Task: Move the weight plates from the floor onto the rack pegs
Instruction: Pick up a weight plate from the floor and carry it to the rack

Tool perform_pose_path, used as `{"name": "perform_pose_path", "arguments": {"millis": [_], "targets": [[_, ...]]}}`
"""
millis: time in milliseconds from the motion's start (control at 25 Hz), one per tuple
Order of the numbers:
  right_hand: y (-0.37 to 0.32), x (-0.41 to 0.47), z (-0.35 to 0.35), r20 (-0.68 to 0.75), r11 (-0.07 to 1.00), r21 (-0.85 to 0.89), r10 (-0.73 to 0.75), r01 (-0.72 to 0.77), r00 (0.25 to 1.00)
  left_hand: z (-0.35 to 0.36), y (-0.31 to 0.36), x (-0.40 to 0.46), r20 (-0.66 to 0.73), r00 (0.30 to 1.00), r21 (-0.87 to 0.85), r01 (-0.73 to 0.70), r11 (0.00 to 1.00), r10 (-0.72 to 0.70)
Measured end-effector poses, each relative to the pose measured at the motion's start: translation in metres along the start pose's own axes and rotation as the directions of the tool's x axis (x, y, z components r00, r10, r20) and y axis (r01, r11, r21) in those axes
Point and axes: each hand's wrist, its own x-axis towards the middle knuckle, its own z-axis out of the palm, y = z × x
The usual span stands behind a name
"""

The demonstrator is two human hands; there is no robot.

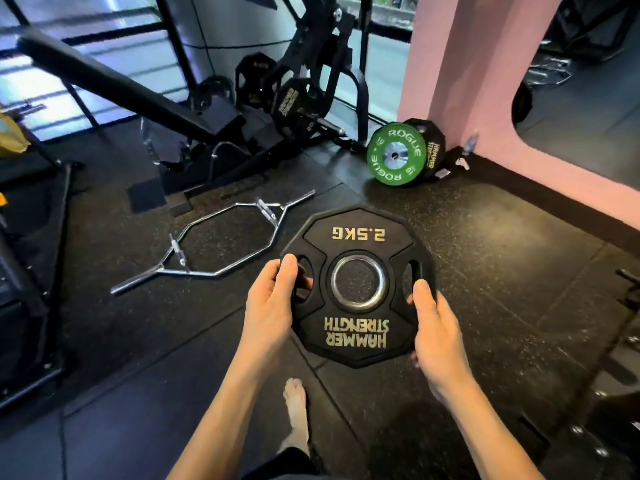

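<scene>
A black 2.5 kg Hammer Strength plate [356, 237] with a steel-ringed centre hole is held flat above the floor in front of me. My left hand [270, 306] grips its left edge, fingers through the left grip slot. My right hand [436, 327] grips its right edge beside the right slot. Further off, a green Rogue plate [394, 155] leans against a black Hammer Strength plate [431, 150] at the base of the pink wall. The black rack [311, 64] stands at the back, with a black plate [294, 109] on a peg and others behind it.
A chrome hex bar [221, 244] lies on the black rubber floor to the left. A slanted black machine arm [121, 84] crosses the upper left. The pink wall [485, 81] bounds the right. My bare foot [296, 410] is below the plate. Dark equipment [620, 341] sits at the right edge.
</scene>
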Motion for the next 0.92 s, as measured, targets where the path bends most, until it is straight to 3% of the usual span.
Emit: {"name": "perform_pose_path", "arguments": {"millis": [320,560,920], "targets": [[-0.056,0.196,0.050,-0.292,0.984,0.157,0.131,-0.087,0.947,0.069,0.024,0.264,0.322,0.947,0.105,-0.048,0.993,0.011],[-0.091,0.352,0.035,-0.557,0.986,0.168,0.109,-0.017,0.823,0.187,0.032,0.432,0.535,0.843,0.199,-0.200,0.959,0.064],[-0.163,0.588,-0.058,-0.638,0.975,0.224,0.148,-0.002,0.755,0.394,0.052,0.627,0.638,0.769,0.146,-0.169,0.975,0.038]]}}
